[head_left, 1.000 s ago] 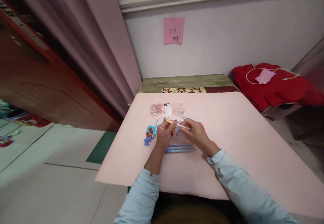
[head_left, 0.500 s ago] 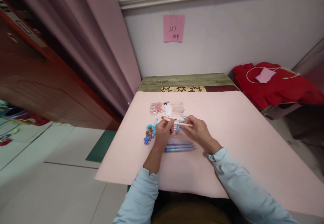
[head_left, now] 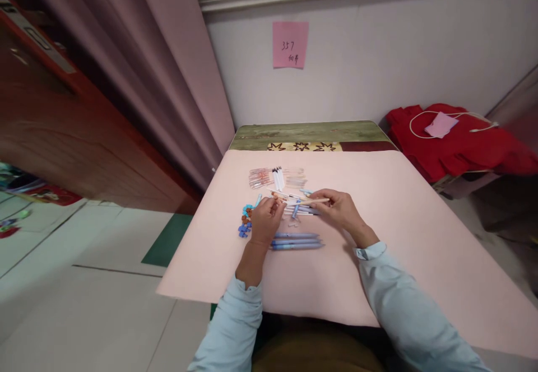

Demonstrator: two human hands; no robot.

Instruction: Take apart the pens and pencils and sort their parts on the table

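Note:
My left hand point(head_left: 264, 221) is closed in a pinch on the brown-tipped end of a thin pen part point(head_left: 281, 196). A pale peach pen barrel point(head_left: 310, 200) lies in the pinched fingers of my right hand point(head_left: 341, 209), a little to the right. Both hands hover over loose blue pen pieces point(head_left: 297, 210) on the pink table cover point(head_left: 390, 237). Three blue pens point(head_left: 296, 240) lie side by side just below my hands. A small heap of blue and brown caps point(head_left: 246, 221) sits left of my left hand.
Clear pen tubes and white refills point(head_left: 277, 178) lie in a row farther back on the cover. A pink note point(head_left: 290, 45) hangs on the wall. Red cloth with a white cable point(head_left: 454, 136) lies at the right. A curtain and wooden door stand at the left.
My hands have drawn apart: the right hand has pulled the peach barrel to the right, off the thin part held by the left hand. The view has shifted slightly.

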